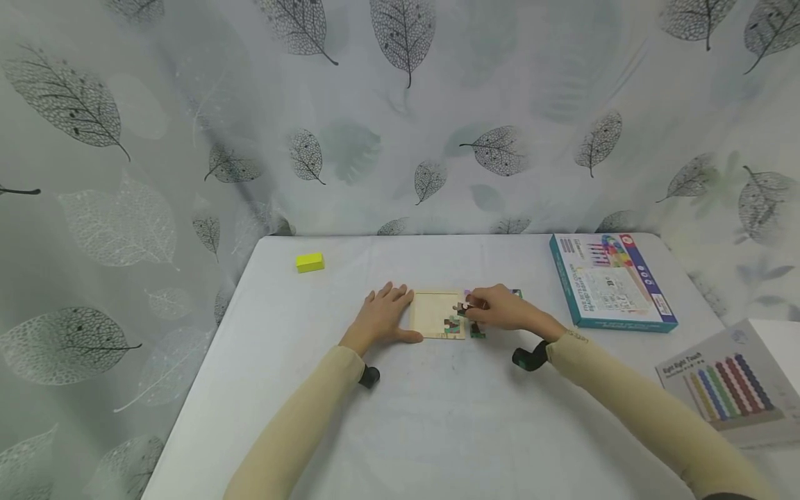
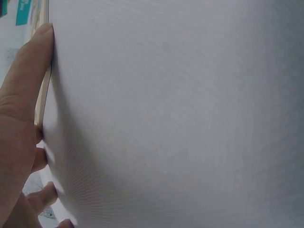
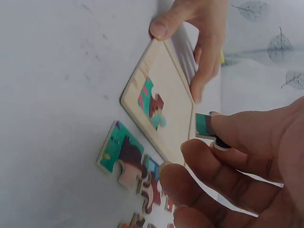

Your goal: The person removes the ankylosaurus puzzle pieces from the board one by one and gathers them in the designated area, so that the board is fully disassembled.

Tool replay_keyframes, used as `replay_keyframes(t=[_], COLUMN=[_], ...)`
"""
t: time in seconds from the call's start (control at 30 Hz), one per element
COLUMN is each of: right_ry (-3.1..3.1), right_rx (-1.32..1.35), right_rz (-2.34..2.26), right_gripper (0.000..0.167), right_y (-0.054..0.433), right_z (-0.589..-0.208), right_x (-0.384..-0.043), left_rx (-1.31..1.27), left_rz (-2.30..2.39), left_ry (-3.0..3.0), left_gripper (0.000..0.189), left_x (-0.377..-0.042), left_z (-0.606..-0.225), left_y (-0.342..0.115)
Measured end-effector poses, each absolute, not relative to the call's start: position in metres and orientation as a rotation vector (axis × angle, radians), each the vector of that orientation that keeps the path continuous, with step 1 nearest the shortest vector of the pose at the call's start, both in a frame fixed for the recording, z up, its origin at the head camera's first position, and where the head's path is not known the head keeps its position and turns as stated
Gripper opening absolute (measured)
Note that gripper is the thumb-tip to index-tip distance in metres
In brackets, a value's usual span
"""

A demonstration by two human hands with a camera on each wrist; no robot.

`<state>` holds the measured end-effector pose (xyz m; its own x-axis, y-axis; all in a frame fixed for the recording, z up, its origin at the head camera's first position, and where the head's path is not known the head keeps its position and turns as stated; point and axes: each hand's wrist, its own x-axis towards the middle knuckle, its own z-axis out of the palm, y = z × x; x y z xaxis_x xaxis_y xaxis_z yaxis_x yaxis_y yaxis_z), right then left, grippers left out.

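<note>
A shallow wooden puzzle tray (image 1: 436, 294) lies flat on the white table. My left hand (image 1: 382, 316) rests beside it, thumb and fingers spread along its left edge; in the left wrist view the thumb (image 2: 31, 66) touches the wooden side. Between thumb and fingers, my right hand (image 1: 500, 307) pinches a puzzle piece (image 3: 204, 125), partly green, over the tray's right side. One corner of the tray holds a green and brown puzzle piece (image 3: 151, 103). Several loose pieces, among them a green and dark one (image 3: 124, 151), lie right of the tray, some hidden under the right hand.
A yellow block (image 1: 310, 262) sits at the back left of the table (image 1: 400, 417). At the back right lies a flat teal-edged box (image 1: 612, 281). A white box with coloured strips pictured on it (image 1: 728, 382) stands at the right edge. Leaf-patterned curtains surround the table.
</note>
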<state>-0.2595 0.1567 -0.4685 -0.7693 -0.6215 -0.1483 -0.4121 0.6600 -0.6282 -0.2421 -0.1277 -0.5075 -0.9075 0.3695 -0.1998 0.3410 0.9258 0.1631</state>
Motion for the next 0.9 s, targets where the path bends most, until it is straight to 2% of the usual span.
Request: replay_keyframes(t=[0.2,0.9], right_ry=[2.523,2.479], right_rx=[-0.714,-0.654], right_rz=[-0.807,-0.627], right_gripper=[0.019,0.029], right_y=[0.176,0.221], right_z=[-0.473,-0.483], right_x=[-0.257,-0.257], left_rx=[0.539,0.552], left_rz=[0.179,0.199], left_ry=[2.852,2.869], left_gripper=[0.103,0.103], left_x=[-0.241,-0.242], left_z=[-0.506,-0.507], left_y=[-0.128,-0.129])
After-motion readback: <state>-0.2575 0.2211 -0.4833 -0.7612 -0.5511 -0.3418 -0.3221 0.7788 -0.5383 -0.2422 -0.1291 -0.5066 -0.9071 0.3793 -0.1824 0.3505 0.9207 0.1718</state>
